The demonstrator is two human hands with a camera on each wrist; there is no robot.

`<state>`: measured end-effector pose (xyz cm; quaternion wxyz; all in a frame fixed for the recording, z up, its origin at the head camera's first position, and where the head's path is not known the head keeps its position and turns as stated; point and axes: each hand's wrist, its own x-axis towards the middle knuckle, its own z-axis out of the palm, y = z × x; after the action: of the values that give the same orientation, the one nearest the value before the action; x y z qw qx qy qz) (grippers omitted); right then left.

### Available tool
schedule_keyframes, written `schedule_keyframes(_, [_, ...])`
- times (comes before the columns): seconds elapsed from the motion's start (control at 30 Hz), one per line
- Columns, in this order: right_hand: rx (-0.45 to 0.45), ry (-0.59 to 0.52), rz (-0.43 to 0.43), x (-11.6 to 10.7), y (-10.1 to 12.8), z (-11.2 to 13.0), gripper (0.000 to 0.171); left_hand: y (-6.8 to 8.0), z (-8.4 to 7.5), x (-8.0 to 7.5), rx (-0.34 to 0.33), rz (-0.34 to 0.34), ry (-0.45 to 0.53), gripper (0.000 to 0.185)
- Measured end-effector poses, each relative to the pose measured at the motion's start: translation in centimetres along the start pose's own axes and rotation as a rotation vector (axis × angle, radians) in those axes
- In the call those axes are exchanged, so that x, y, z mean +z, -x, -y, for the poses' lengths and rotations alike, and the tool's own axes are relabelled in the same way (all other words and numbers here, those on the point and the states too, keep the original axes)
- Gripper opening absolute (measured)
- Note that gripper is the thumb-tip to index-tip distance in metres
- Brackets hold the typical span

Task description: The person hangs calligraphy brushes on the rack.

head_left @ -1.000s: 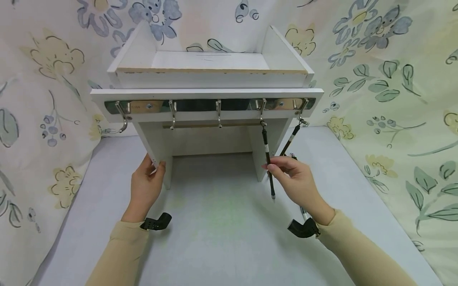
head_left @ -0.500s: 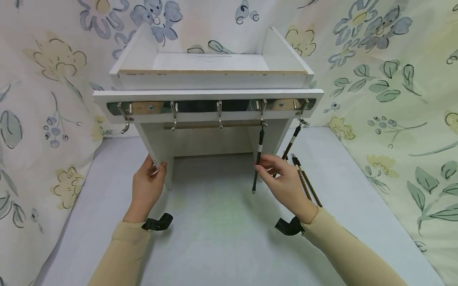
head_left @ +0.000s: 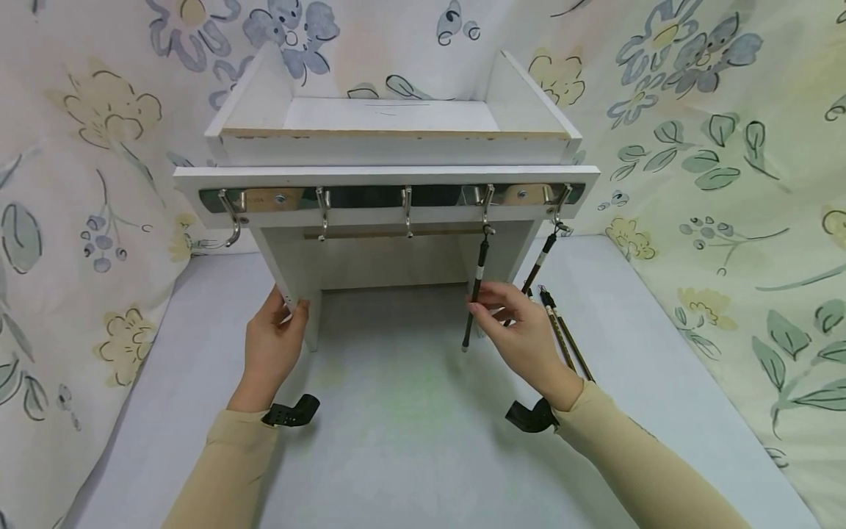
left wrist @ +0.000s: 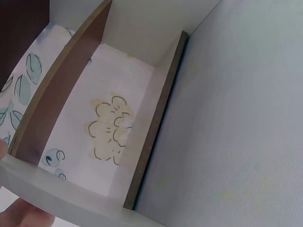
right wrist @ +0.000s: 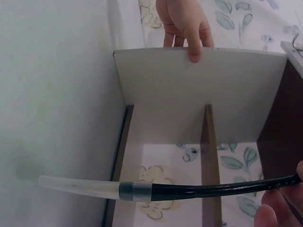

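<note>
**Brush on the fourth hook, both hands at the rack**

Floral cloth with blue and yellow blossoms drapes the walls behind a pale grey tabletop (head_left: 410, 441), and on it stands a white wooden rack with a shelf on top (head_left: 390, 132) and a shiny metal rail of five hooks (head_left: 403, 197) along its front edge.

At about two o'clock from the table's middle, the right hand (head_left: 522, 334) pinches a slim black calligraphy brush with a white band and a clear cap on its tip (head_left: 474, 294) between thumb and fingertips. The brush hangs by its loop from the fourth hook, its lower end swung towards the left. The right wrist view shows the capped tip lying across the rack's underside.

At ten o'clock, the left hand (head_left: 274, 345) grips the front edge of the rack's left side panel (head_left: 291, 279), thumb on the inner face.

A second dark brush (head_left: 538, 264) hangs slanted from the fifth hook. Just right of the right hand, two brown brushes (head_left: 562, 334) lie on the table.
</note>
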<state>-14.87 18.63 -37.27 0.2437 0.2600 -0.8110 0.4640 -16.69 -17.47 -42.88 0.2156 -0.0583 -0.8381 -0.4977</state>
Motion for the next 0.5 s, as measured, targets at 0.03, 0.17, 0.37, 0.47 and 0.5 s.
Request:
schedule_keyframes(0.03, [0.004, -0.001, 0.003, 0.0, 0.0, 0.0, 0.033, 0.0, 0.0, 0.0, 0.001, 0.000, 0.002, 0.050])
schedule_keyframes(0.17, [0.012, -0.014, 0.015, -0.2, 0.0, 0.0, 0.032, 0.0, 0.1, 0.0, 0.002, 0.000, 0.006, 0.049])
schedule_keyframes(0.37, [-0.007, -0.003, 0.010, -0.6, -0.1, 0.2, 0.035, 0.0, 0.0, -0.1, 0.006, 0.000, 0.013, 0.050])
schedule_keyframes(0.47, [0.004, -0.009, 0.018, -1.1, -0.1, 0.4, 0.038, 0.0, -0.1, -0.1, 0.001, 0.001, 0.015, 0.050])
schedule_keyframes(0.5, [0.015, -0.021, 0.025, -1.4, 0.0, 0.5, 0.039, 0.0, -0.1, -0.1, 0.000, 0.001, 0.016, 0.050])
